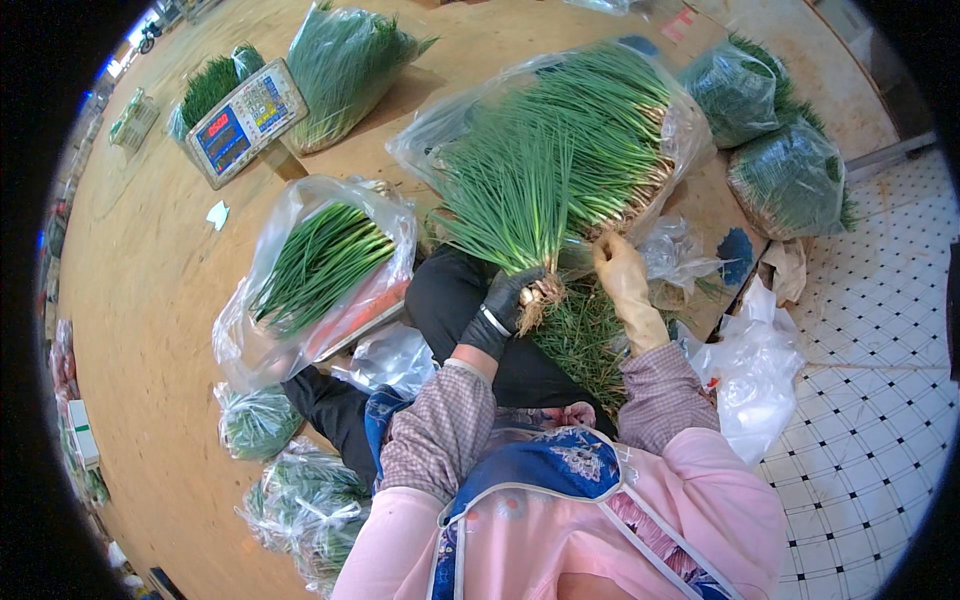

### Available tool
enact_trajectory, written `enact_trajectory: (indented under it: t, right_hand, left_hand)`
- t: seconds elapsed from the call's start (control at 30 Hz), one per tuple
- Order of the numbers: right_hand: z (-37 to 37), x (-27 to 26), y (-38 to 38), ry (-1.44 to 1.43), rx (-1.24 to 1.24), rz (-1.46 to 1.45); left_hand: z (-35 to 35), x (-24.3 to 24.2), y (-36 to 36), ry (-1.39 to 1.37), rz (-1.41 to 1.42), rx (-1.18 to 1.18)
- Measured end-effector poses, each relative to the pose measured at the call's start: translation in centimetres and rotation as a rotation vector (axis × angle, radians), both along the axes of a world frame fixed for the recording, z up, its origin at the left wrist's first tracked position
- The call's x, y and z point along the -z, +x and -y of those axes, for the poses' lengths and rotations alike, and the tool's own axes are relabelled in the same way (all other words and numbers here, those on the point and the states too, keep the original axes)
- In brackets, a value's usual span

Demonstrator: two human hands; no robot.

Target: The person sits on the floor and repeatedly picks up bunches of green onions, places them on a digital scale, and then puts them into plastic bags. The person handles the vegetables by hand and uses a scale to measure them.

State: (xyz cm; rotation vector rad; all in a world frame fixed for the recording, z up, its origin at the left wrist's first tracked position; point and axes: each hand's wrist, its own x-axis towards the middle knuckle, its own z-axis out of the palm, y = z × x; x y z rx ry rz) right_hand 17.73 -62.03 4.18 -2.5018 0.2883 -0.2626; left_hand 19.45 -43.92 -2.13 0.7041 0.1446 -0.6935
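My left hand (511, 298), in a black glove, grips a bunch of green onions (517, 202) near the bulbs. Its roots hang below my fist, and the green leaves fan out away from me over a larger pile of green onions (607, 112). That pile lies in an opened clear plastic bag (420, 135), with roots towards the right. My right hand (621, 274), in a tan rubber glove, has curled fingers near the pile's root ends. Whether anything is pinched in it cannot be told. Loose green trimmings (581, 337) lie below, between my arms.
To the left, an open bag (240, 322) of green onions rests on a scale, whose lit display (246, 124) stands beyond. Filled bags stand at the back (337, 75), right (787, 176) and lower left (307, 502). White plastic bags (757, 367) lie beside my right arm.
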Motion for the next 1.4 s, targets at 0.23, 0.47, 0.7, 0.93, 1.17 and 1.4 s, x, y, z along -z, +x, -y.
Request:
enact_trajectory:
  t: [0.23,0.47,0.7,0.93,1.17,1.4]
  right_hand:
    - [-3.4,-2.2,1.2,-0.011,-0.128,-0.198]
    - [1.1,-1.3,1.4,0.035,0.054,-0.082]
    - [-1.3,-1.1,1.1,0.276,-0.070,-0.196]
    - [-0.7,-2.1,0.5,0.341,0.012,-0.311]
    - [-2.9,-2.9,0.7,0.048,-0.292,0.181]
    - [-1.5,-0.5,2.0,0.129,-0.138,-0.199]
  left_hand:
    - [-0.3,1.5,0.4,-0.118,0.083,0.078]
    - [-0.9,1.7,0.3,-0.148,-0.141,0.065]
    - [-0.6,0.4,0.2,-0.211,-0.169,0.102]
    - [-1.1,1.0,0.1,-0.161,-0.128,0.066]
    - [-1.1,2.6,0.2,-0.244,-0.127,0.130]
    - [-0.9,0.2,0.0,-0.147,-0.165,0.017]
